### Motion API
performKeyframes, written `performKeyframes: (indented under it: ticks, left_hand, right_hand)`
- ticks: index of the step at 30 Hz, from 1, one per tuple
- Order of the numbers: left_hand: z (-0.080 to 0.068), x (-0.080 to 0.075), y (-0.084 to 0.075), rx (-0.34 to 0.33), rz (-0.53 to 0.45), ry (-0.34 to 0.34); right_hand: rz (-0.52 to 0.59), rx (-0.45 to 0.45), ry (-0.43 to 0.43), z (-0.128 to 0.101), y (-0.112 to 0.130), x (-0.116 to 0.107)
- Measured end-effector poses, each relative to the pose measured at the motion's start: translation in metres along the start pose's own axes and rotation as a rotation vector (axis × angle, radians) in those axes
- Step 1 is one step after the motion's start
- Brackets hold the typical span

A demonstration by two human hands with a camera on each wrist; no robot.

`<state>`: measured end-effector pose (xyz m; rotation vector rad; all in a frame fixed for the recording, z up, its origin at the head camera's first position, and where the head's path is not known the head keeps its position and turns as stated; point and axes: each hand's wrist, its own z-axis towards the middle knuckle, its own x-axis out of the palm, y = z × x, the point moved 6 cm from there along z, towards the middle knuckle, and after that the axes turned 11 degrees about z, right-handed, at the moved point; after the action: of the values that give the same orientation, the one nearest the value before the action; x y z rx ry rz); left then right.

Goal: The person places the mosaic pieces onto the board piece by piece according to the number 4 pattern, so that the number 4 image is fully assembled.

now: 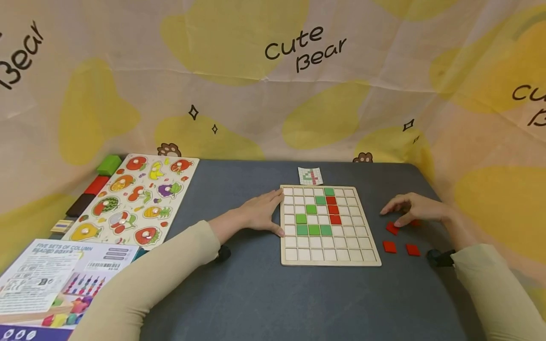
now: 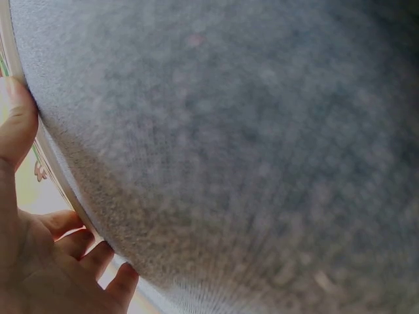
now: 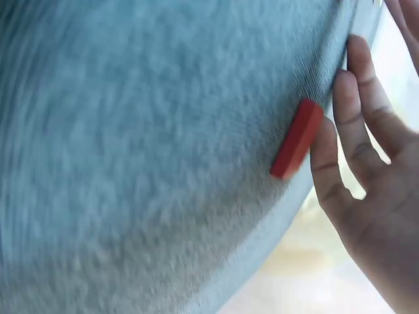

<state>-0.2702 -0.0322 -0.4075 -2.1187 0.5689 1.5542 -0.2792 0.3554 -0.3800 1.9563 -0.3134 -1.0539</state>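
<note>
A wooden grid board (image 1: 330, 258) lies in the middle of the grey table (image 1: 256, 293), with several green tiles (image 1: 313, 230) and three red tiles (image 1: 333, 210) set in its squares. My left hand (image 1: 261, 213) lies flat beside the board, its straight fingers against the left rim; the left wrist view shows the thumb (image 2: 16, 124) and fingers on that rim (image 2: 59, 180). My right hand (image 1: 415, 208) arches over loose red tiles to the right of the board. In the right wrist view one fingertip (image 3: 324, 147) touches the edge of a red tile (image 3: 298, 139).
A small pattern card (image 1: 310, 175) lies behind the board. Two more red tiles (image 1: 389, 246) (image 1: 412, 249) lie near my right wrist. A fruit peg puzzle (image 1: 136, 199), coloured blocks (image 1: 108, 164) and a printed toy box (image 1: 47, 279) fill the left side. A bear-print cloth hangs behind.
</note>
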Motion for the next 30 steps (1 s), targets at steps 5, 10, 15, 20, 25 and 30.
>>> performKeyframes:
  ticks: [5,10,15,20,25,30]
  left_hand:
    - [0.001,0.001,0.001,-0.006,0.008,0.005]
    - [0.001,0.000,0.000,0.003,0.006,0.006]
    - [0.000,-0.001,0.000,0.004,-0.003,0.007]
    - [0.000,-0.001,0.001,-0.004,-0.003,0.005]
    - [0.000,-0.001,0.002,0.003,-0.005,-0.002]
    - [0.001,0.001,0.001,0.009,0.002,-0.001]
  right_hand:
    - [0.024,-0.009,0.092,-0.003,-0.001,0.004]
    - [-0.059,0.026,0.035,-0.001,-0.003,0.004]
    - [-0.144,0.073,-0.042,0.002,-0.001,0.003]
    - [-0.126,0.107,-0.084,0.006,0.006,0.003]
    - [-0.130,0.054,-0.134,0.008,0.018,0.007]
    - [-0.007,-0.016,-0.182,0.018,0.031,0.019]
